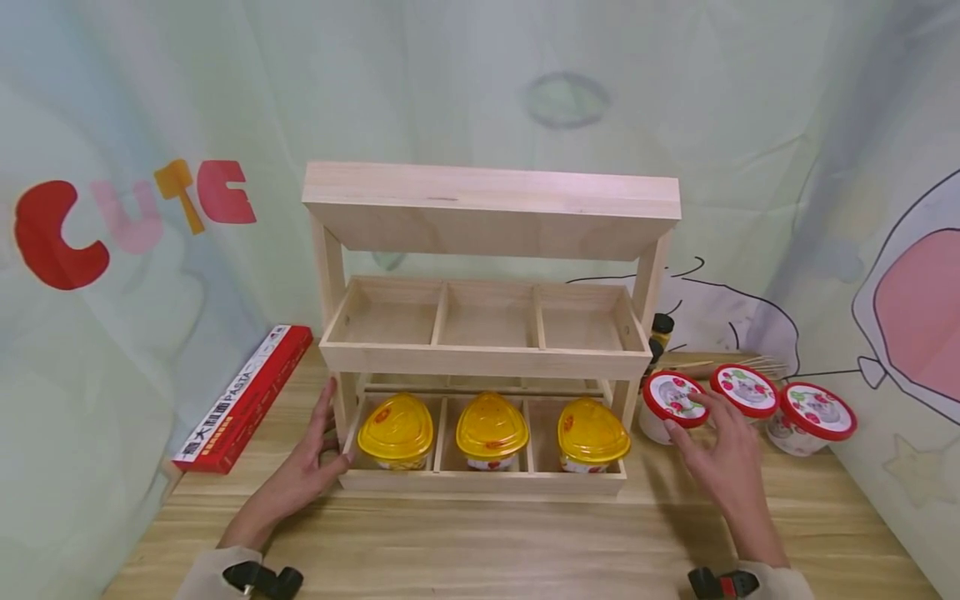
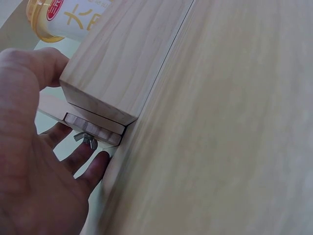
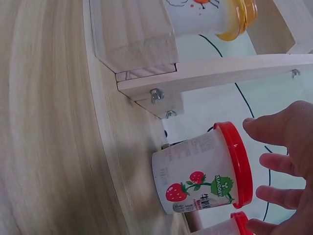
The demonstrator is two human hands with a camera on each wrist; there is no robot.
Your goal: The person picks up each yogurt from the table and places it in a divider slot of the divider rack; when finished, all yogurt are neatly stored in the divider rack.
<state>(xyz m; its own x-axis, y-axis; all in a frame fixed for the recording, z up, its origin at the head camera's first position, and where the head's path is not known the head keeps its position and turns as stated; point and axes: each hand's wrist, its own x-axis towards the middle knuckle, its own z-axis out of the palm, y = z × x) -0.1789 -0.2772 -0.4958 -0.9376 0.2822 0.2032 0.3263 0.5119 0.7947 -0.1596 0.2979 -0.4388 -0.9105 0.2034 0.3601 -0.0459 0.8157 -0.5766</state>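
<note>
A two-tier wooden rack [image 1: 487, 360] stands at the centre. Its lower tier holds three yellow-lidded cups [image 1: 401, 427], one per compartment; the upper tier's three compartments are bare. My left hand [image 1: 300, 471] grips the rack's lower left corner, thumb at the front and fingers around the side, near a wing nut [image 2: 87, 139]. On the right, my right hand [image 1: 720, 454] hovers over the nearest red-lidded tub [image 1: 666, 390], fingers spread. The right wrist view shows the fingertips [image 3: 257, 128] just apart from that strawberry-printed tub [image 3: 200, 171].
Two more red-lidded tubs, a middle one [image 1: 744, 387] and a right one [image 1: 813, 408], stand alongside. A red pasta box [image 1: 243, 396] lies left of the rack. Behind its right post are a dark-capped bottle [image 1: 662, 327] and thin sticks [image 1: 761, 364]. Printed curtains enclose the table.
</note>
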